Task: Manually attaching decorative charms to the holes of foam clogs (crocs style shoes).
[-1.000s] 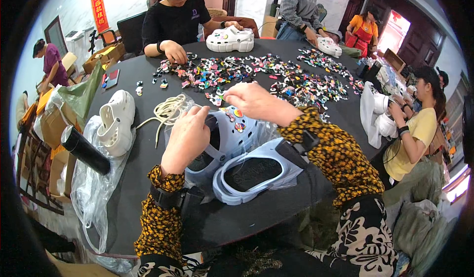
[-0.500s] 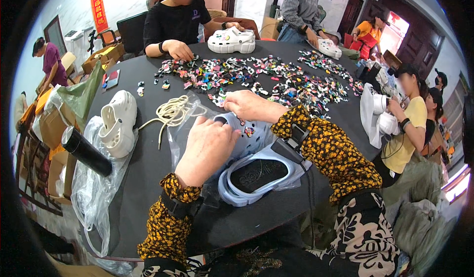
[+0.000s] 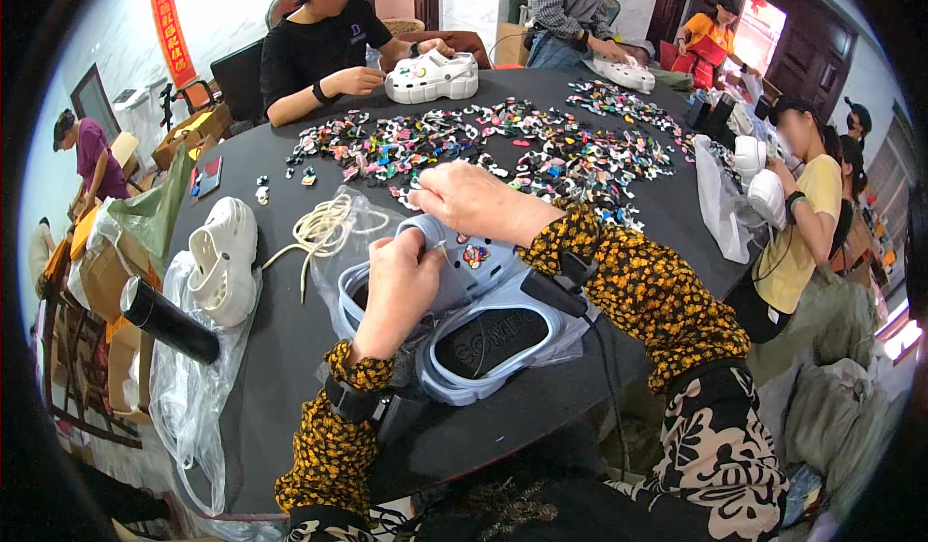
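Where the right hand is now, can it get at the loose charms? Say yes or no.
Probably yes: the right hand is at the farther blue clog, its fingertips beside the near edge of the loose charms, with nothing visible standing between.

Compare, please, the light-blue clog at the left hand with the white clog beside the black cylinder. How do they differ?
The light-blue clog carries at least one colourful charm; the white clog shows none from here. The left hand is on the light-blue clog, while no hand touches the white clog. Both have holes.
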Action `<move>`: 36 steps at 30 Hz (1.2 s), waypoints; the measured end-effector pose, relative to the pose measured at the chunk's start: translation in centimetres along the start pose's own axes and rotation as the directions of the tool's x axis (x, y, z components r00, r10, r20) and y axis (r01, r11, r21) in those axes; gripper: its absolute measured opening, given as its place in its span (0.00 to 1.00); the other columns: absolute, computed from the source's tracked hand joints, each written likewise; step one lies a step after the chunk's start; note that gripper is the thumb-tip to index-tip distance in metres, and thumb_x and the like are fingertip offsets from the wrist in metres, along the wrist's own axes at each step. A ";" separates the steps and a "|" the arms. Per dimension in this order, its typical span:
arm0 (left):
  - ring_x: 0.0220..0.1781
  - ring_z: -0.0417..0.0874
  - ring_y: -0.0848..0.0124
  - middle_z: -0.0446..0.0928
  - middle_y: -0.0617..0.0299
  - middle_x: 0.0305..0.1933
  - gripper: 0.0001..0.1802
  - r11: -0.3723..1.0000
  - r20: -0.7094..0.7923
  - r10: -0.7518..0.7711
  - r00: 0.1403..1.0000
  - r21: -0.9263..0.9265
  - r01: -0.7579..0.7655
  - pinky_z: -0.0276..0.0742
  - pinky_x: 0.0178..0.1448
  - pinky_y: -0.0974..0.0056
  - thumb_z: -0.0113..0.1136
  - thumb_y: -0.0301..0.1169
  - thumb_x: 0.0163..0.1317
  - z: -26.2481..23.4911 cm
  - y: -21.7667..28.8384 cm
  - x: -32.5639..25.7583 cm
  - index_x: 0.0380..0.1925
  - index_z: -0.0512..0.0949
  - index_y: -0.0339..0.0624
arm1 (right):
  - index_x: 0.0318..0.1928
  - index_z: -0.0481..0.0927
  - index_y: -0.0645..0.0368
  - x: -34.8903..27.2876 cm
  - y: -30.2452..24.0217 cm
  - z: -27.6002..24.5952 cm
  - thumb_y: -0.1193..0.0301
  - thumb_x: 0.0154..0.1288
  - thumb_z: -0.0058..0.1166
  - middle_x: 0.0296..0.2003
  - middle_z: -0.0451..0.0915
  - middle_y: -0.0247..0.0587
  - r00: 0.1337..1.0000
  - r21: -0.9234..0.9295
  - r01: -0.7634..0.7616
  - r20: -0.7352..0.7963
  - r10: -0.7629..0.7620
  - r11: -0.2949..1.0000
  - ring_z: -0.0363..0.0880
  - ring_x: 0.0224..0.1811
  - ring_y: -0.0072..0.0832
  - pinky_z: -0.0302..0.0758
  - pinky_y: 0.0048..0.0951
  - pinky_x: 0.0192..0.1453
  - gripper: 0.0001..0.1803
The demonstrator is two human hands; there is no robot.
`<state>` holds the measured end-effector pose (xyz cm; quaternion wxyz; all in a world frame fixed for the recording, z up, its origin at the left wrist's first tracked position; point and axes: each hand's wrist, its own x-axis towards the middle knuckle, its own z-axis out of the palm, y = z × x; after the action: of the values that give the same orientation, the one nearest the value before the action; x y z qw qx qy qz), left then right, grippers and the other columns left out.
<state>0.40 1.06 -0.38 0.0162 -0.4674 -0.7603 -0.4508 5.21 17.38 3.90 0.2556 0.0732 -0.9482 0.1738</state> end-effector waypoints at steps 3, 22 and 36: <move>0.33 0.72 0.49 0.74 0.48 0.21 0.10 0.991 -0.121 0.121 0.985 0.068 -0.114 0.69 0.42 0.52 0.63 0.28 0.51 -1.2 2.1 -0.3 0.22 0.72 0.34 | 0.27 0.75 0.61 0.4 -2.1 -1.6 0.60 0.66 0.51 0.24 0.76 0.51 0.988 -0.094 0.042 -0.141 -0.055 0.995 0.78 0.31 0.48 0.73 0.45 0.36 0.17; 0.17 0.68 0.67 0.68 0.54 0.14 0.12 0.943 -0.211 0.054 0.976 -0.311 -0.120 0.64 0.24 0.61 0.61 0.25 0.54 -2.2 2.7 -0.1 0.19 0.69 0.32 | 0.24 0.76 0.58 0.4 -6.0 -5.4 0.60 0.66 0.53 0.19 0.74 0.44 0.929 0.080 0.058 -0.369 -0.025 0.995 0.78 0.24 0.42 0.74 0.38 0.26 0.17; 0.22 0.68 0.63 0.70 0.56 0.17 0.09 0.966 -0.236 0.082 0.968 -0.222 -0.136 0.65 0.30 0.59 0.62 0.24 0.52 -3.7 4.1 -0.6 0.20 0.71 0.34 | 0.26 0.77 0.57 -0.4 -6.4 -4.2 0.63 0.61 0.56 0.23 0.77 0.41 0.864 -0.396 0.226 -0.341 -0.371 0.890 0.79 0.28 0.37 0.77 0.35 0.30 0.12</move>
<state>2.24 -1.29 4.31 0.0713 -0.4534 -0.6675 -0.5863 8.96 12.97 8.95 0.4805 0.1378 -0.8657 -0.0249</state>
